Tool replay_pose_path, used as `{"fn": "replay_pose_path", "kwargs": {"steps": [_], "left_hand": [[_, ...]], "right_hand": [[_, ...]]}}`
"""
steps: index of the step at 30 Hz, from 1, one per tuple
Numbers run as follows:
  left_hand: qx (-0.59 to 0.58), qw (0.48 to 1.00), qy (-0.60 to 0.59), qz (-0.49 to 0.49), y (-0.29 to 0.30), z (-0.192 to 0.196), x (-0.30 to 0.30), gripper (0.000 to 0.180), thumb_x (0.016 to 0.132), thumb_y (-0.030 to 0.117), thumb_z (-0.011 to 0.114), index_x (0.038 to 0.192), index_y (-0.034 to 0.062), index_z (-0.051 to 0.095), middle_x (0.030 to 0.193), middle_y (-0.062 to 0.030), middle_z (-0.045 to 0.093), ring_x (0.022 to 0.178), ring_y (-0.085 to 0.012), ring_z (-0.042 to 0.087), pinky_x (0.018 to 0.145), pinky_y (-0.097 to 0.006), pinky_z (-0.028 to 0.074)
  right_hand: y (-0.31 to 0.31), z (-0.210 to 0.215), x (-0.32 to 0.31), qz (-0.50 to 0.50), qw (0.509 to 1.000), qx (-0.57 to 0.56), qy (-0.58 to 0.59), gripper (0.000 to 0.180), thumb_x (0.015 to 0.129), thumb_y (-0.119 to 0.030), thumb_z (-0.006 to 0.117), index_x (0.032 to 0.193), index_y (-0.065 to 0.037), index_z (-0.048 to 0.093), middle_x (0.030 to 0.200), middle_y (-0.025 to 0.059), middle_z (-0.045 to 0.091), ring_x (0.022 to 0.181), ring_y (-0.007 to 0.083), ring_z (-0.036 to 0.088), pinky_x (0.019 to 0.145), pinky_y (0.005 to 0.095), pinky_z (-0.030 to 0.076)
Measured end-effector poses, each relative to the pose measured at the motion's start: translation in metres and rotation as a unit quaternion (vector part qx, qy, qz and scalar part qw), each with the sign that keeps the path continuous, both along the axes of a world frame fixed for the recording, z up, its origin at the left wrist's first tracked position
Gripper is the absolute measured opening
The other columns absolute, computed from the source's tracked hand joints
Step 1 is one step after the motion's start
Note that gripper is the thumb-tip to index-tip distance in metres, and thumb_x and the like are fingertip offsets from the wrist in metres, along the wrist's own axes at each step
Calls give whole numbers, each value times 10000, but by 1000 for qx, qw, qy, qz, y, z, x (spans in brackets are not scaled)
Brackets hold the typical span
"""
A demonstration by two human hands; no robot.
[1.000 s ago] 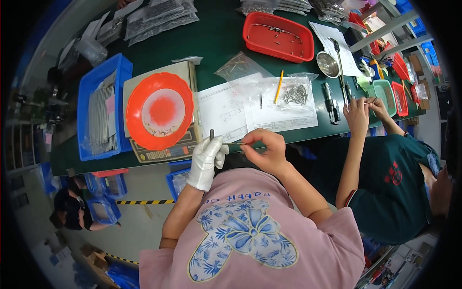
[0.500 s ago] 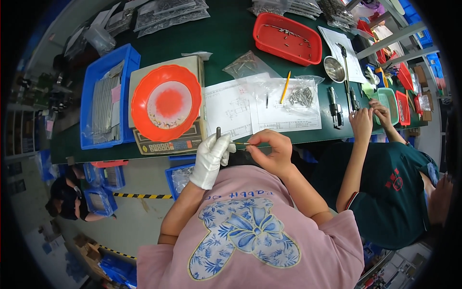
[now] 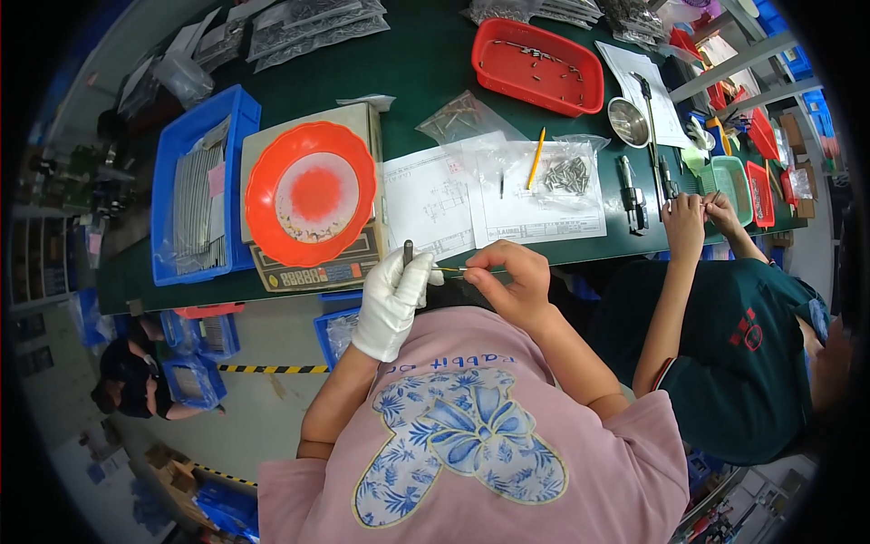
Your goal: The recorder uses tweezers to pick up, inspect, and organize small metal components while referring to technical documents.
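A slim rod (image 3: 453, 269) bridged two hands at the bench's (image 3: 612, 251) near edge.
The gloved left hand (image 3: 391, 299) was wrapped around a dark metal piece (image 3: 408, 250), its visible end toward twelve o'clock; the bare right hand (image 3: 515, 283) pinched the rod at three o'clock from the glove. I couldn't tell whether rod and piece touched. To my eye, it called for a steady left grip, a light pinch and no sideways bending. Drawings (image 3: 430, 218) lay at twelve, an orange dish (image 3: 262, 190) at ten, bagged metal pins (image 3: 567, 177) at two.
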State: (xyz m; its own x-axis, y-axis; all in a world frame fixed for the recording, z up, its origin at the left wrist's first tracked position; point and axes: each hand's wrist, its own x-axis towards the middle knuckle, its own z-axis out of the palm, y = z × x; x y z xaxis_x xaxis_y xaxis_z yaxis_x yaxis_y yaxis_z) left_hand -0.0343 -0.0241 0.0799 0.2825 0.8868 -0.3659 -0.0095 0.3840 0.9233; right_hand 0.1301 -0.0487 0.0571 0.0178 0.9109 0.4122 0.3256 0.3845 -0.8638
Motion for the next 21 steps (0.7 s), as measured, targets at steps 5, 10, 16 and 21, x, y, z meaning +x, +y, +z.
{"fn": "replay_pose_path", "kwargs": {"steps": [5, 10, 16, 21], "left_hand": [[-7, 1000, -12, 8, 1, 0, 0, 196, 848, 219, 468, 786, 40, 517, 637, -8, 546, 479, -18, 374, 444, -166, 328], [0, 1000, 1, 2, 0, 0, -2, 189, 849, 204, 466, 784, 35, 521, 632, -3, 540, 483, -18, 379, 446, -167, 329], [21, 1000, 19, -11, -5, 2, -6, 179, 848, 188, 469, 799, 27, 531, 634, 2, 537, 484, -20, 382, 447, -169, 327], [6, 1000, 16, -10, -4, 4, -7, 179, 847, 178, 471, 791, 19, 530, 632, 2, 528, 488, -22, 377, 449, -171, 322]], "right_hand": [[0, 3, -3, -6, 1000, 28, 11, 147, 627, -14, 662, 723, -8, 551, 649, 75, 576, 550, 152, 568, 497, 231, 445], [0, 0, -1, 4, 999, 44, -30, 130, 626, -4, 651, 699, -15, 543, 636, 80, 565, 527, 178, 550, 467, 248, 424], [-5, -2, 0, 49, 998, 9, -45, 75, 670, -57, 602, 662, -29, 533, 590, 77, 521, 486, 224, 496, 442, 290, 379], [-2, 11, 0, 53, 989, 31, -135, 110, 682, -66, 552, 604, -46, 478, 550, 67, 479, 464, 240, 464, 436, 314, 367]]}}
